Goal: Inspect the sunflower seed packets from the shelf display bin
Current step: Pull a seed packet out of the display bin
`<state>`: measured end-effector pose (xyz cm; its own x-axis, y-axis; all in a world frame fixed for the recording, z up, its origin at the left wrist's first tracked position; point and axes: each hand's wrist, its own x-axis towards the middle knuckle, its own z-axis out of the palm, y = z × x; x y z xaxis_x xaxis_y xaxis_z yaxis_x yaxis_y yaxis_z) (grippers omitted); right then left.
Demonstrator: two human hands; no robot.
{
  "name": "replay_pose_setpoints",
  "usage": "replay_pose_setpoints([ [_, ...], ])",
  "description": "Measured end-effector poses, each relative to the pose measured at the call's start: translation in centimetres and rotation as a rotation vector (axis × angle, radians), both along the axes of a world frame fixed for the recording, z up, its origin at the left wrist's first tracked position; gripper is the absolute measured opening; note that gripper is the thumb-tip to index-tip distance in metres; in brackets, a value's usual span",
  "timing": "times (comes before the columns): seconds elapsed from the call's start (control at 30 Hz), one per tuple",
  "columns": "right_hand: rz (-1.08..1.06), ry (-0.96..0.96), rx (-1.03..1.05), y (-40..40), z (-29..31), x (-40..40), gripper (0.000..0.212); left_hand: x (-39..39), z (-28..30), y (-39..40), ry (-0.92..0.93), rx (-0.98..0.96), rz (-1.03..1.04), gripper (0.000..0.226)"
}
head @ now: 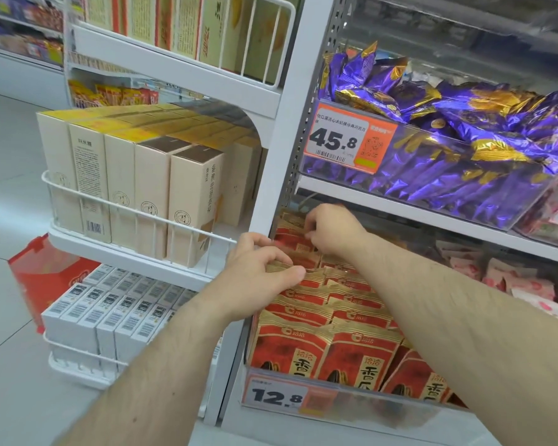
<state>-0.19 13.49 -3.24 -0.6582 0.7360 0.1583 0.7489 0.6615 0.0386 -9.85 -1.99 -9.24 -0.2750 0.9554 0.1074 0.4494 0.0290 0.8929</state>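
1. Your left hand (258,268) pinches the gold top edge of a sunflower seed packet (306,278) mid-row in the clear display bin (351,400).
2. Your right hand (331,228) reaches deeper, fingers curled onto rear packets (295,238); its exact grip cannot be told.
3. Packets stand upright, tops toward you; the left hand is nearer.

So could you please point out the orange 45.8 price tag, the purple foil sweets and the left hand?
orange 45.8 price tag (348,138), head view, printed face.
purple foil sweets (464,123), head view, pile's middle.
left hand (258,278), head view, back of hand.
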Motion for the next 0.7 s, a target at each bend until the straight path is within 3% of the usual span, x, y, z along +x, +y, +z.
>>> replay_pose_setpoints([
  [0.13, -0.068, -0.069, -0.057, 0.4, 0.3, -0.4, 0.015, 0.0, 0.2, 0.0, 0.019, -0.005, 0.017, 0.026],
  [0.33, -0.109, 0.328, -0.425, -0.6, 1.6, 0.7, 0.043, -0.3, 0.2, 0.0, 0.01, -0.018, 0.004, 0.051],
  [0.43, -0.046, 0.221, -0.495, -0.8, 1.4, 1.4, 0.022, -0.3, 0.4, -0.1, -0.05, 0.002, -0.012, 0.033],
  [0.5, -0.06, 0.112, -0.459, -1.5, 1.4, 1.8, 0.01, -0.2, 0.5, -0.3, -0.069, 0.007, -0.026, 0.043],
  [0.57, -0.071, 0.053, -0.294, -1.7, 1.1, 1.9, 0.019, -0.2, 0.7, -0.6, -0.084, 0.005, -0.052, 0.051],
  [0.7, 0.08, 0.238, -0.066, -3.0, 1.0, 2.8, 0.021, -0.1, 0.8, -1.1, -0.149, 0.05, -0.072, 0.031],
])
